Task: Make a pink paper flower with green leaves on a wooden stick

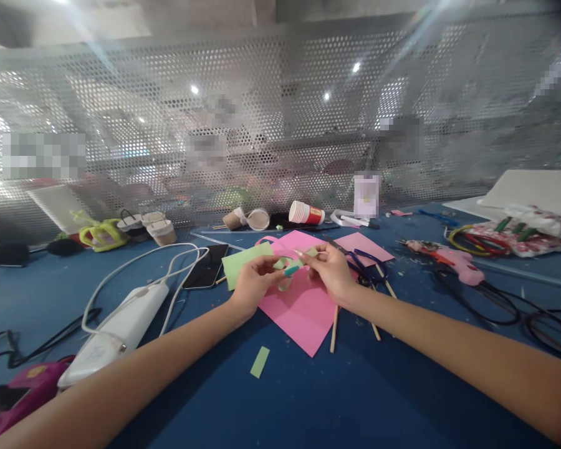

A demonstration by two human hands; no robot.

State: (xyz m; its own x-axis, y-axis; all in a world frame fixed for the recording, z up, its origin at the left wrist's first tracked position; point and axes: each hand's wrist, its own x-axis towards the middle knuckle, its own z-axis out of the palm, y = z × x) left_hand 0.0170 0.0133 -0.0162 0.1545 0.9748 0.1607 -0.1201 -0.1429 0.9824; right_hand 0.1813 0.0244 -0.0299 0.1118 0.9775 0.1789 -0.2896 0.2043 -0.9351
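Note:
Over the pink paper [303, 318], my left hand [255, 280] and my right hand [330, 268] come close together. Between them is a light green paper strip [295, 264], pinched by the fingers of both hands; part of it curls below the left thumb. Behind my left hand lies a larger green paper sheet [243, 260]. A small green paper piece [260, 362] rests on the blue table nearer to me. Dark blue scissors [367, 265] lie just right of my right hand, with thin wooden sticks [334, 330] beneath and beside the wrist.
A white power strip [121, 330] with a looping cable and a black phone [207, 267] lie left. A pink glue gun [462, 262] with black cord is at right. Stacked paper cups [306, 212] lie along the perforated metal screen [271, 125]. A magenta tool [28, 393] sits front left.

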